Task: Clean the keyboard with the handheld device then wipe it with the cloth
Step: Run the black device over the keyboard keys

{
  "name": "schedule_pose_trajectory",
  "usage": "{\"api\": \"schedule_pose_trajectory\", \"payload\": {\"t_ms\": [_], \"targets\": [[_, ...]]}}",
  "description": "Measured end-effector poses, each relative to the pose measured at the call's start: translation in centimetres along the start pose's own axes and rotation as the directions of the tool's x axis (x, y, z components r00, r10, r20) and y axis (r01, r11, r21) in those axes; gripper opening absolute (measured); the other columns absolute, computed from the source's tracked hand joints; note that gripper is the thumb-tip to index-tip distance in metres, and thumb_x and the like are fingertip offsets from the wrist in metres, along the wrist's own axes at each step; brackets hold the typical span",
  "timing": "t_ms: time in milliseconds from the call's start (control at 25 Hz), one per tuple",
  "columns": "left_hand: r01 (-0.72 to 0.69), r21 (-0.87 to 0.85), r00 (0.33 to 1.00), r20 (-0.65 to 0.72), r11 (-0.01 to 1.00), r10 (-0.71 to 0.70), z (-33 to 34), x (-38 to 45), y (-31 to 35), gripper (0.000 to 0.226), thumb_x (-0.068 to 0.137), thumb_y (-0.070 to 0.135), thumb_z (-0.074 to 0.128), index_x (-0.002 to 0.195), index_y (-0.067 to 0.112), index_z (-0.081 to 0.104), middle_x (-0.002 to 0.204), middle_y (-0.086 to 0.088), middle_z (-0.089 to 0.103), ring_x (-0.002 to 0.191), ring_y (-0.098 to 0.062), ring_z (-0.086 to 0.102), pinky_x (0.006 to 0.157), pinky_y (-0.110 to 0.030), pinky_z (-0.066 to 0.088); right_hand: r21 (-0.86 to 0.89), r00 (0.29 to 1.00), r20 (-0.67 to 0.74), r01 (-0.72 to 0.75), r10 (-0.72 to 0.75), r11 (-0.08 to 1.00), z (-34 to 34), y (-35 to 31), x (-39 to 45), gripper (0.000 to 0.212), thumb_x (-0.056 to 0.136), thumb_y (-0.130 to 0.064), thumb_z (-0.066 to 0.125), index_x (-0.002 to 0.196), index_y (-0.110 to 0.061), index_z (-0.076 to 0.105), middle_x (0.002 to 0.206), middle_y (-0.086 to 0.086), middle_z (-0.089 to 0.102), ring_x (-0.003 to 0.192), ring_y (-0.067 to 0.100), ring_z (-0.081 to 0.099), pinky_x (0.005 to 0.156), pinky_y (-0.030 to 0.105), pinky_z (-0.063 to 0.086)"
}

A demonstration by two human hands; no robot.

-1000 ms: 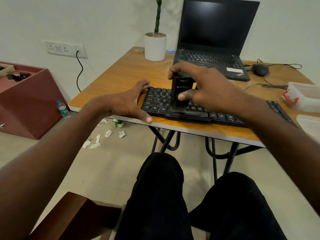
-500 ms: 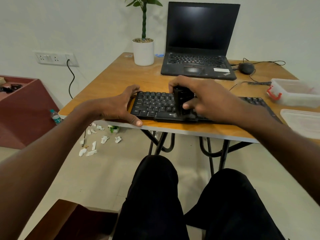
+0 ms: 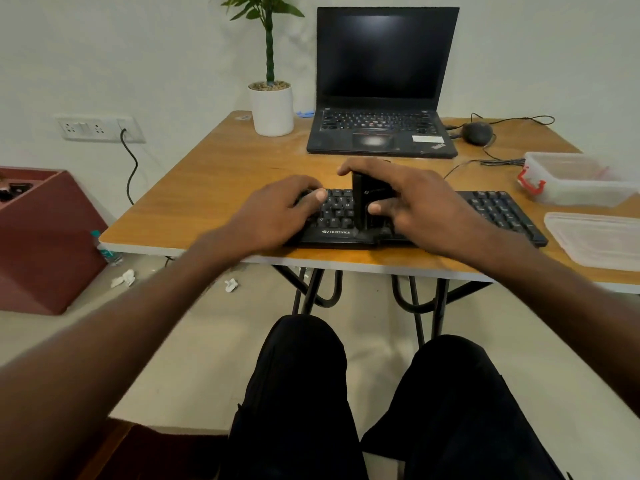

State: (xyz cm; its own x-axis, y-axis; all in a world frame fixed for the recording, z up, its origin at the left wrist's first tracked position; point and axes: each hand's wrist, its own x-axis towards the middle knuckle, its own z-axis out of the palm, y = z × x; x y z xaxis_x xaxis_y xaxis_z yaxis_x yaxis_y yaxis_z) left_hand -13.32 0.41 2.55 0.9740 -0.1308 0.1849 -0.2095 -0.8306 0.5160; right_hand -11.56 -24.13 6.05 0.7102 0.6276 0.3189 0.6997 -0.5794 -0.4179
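A: Currently, right hand (image 3: 419, 202) is gripping handheld device (image 3: 369, 199) upright on keyboard (image 3: 498, 213), frame centre; left hand (image 3: 277, 213) is bracing it, fingers relaxed.

B: Device pass is likely continuing rightward; cloth isn't showing.

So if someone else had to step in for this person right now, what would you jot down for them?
Right hand: grips the black handheld device, upright with its lower end on the black Zebronics keyboard, left of centre.
Left hand: rests on the keyboard's left end, fingers on the keys, steadying it.
The keyboard lies along the near edge of the wooden table.
Done: device cleaning is under way; how far along, I cannot tell.
Left: finish the device pass, then wipe with the cloth. No cloth is in view.
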Motion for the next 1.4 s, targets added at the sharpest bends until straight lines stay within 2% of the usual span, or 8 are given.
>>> {"api": "schedule_pose_trajectory", "payload": {"t_ms": [160, 320, 480, 640, 800, 920, 1200, 1400], "targets": [[-0.078, 0.277, 0.965, -0.221, 0.958, 0.142, 4.2, -1.0, -0.8, 0.031, 0.113, 0.039, 0.040, 0.132, 0.025, 0.061, 0.128, 0.006, 0.069, 0.117, -0.016, 0.063, 0.105, -0.046, 0.044, -0.220, 0.987, -0.036, -0.158, 0.154, 0.963, -1.2, 1.2, 0.1, 0.063, 0.099, -0.013, 0.062, 0.141, -0.053, 0.038, 0.139, 0.003, 0.058, 0.122, 0.023, 0.058, 0.084, 0.035, 0.056], [-0.080, 0.329, 0.927, -0.322, 0.941, 0.191, 5.3, -1.5, -1.3, 0.031, 0.114, 0.033, 0.035, 0.130, 0.026, 0.060, 0.130, 0.006, 0.068, 0.122, -0.015, 0.061, 0.107, -0.044, 0.040, 0.037, 0.997, 0.059, 0.047, -0.049, 0.998, 0.5, -1.2, -0.8, 0.060, 0.097, -0.005, 0.061, 0.137, -0.046, 0.044, 0.128, -0.007, 0.058, 0.113, 0.012, 0.058, 0.084, 0.029, 0.057], [-0.058, 0.340, 0.926, -0.333, 0.939, 0.178, 5.6, -1.5, -1.2, 0.033, 0.115, 0.036, 0.033, 0.127, 0.026, 0.062, 0.131, 0.006, 0.068, 0.124, -0.014, 0.061, 0.112, -0.044, 0.037, -0.322, 0.988, 0.133, -0.037, 0.084, 0.946, -1.5, -0.2, 0.7, 0.065, 0.096, -0.011, 0.064, 0.140, -0.052, 0.037, 0.133, -0.003, 0.060, 0.117, 0.020, 0.057, 0.087, 0.036, 0.052], [-0.043, 0.353, 0.932, -0.323, 0.935, 0.164, 5.7, -1.7, -1.0, 0.035, 0.115, 0.037, 0.031, 0.126, 0.026, 0.062, 0.132, 0.005, 0.069, 0.126, -0.015, 0.061, 0.112, -0.045, 0.037, 0.030, 0.999, 0.030, 0.029, -0.030, 0.999, 0.3, -0.9, -0.6, 0.057, 0.098, -0.008, 0.061, 0.138, -0.044, 0.044, 0.131, -0.009, 0.058, 0.115, 0.010, 0.058, 0.083, 0.023, 0.056], [0.031, 0.363, 0.937, -0.334, 0.931, 0.099, 5.5, -1.3, 0.0, 0.036, 0.113, 0.040, 0.032, 0.120, 0.024, 0.063, 0.123, 0.003, 0.071, 0.119, -0.017, 0.063, 0.113, -0.047, 0.035, -0.236, 0.992, 0.026, -0.114, 0.123, 0.965, -1.1, 0.9, 0.5, 0.065, 0.098, -0.012, 0.063, 0.144, -0.051, 0.037, 0.137, 0.001, 0.060, 0.120, 0.020, 0.059, 0.082, 0.028, 0.053], [0.043, 0.329, 0.933, -0.352, 0.943, 0.081, 6.6, -0.2, 1.9, 0.036, 0.111, 0.040, 0.034, 0.122, 0.022, 0.063, 0.125, 0.002, 0.067, 0.122, -0.017, 0.058, 0.112, -0.046, 0.037, -0.052, 0.988, -0.139, -0.069, 0.061, 0.996, -0.7, 1.0, 0.3, 0.065, 0.096, -0.017, 0.068, 0.147, -0.047, 0.041, 0.136, -0.004, 0.061, 0.117, 0.011, 0.058, 0.088, 0.025, 0.053], [0.006, 0.349, 0.948, -0.302, 0.937, 0.106, 8.7, -0.5, 1.9, 0.042, 0.113, 0.036, 0.029, 0.143, 0.023, 0.055, 0.148, -0.001, 0.061, 0.144, -0.018, 0.050, 0.123, -0.050, 0.029, -0.236, 0.951, 0.038, -0.290, 0.307, 0.927, -3.8, 3.0, 0.1, 0.062, 0.096, -0.018, 0.068, 0.144, -0.048, 0.043, 0.147, 0.000, 0.054, 0.128, 0.022, 0.055, 0.079, 0.027, 0.049], [0.015, 0.367, 0.947, -0.305, 0.930, 0.105, 8.7, -0.6, 1.9, 0.041, 0.113, 0.036, 0.029, 0.143, 0.023, 0.054, 0.147, -0.001, 0.061, 0.144, -0.019, 0.050, 0.123, -0.051, 0.028, -0.111, 0.991, 0.056, -0.111, 0.118, 0.988, -3.1, 1.9, -1.7, 0.060, 0.095, -0.009, 0.068, 0.136, -0.046, 0.045, 0.136, -0.006, 0.057, 0.112, 0.010, 0.055, 0.072, 0.018, 0.049]]}}
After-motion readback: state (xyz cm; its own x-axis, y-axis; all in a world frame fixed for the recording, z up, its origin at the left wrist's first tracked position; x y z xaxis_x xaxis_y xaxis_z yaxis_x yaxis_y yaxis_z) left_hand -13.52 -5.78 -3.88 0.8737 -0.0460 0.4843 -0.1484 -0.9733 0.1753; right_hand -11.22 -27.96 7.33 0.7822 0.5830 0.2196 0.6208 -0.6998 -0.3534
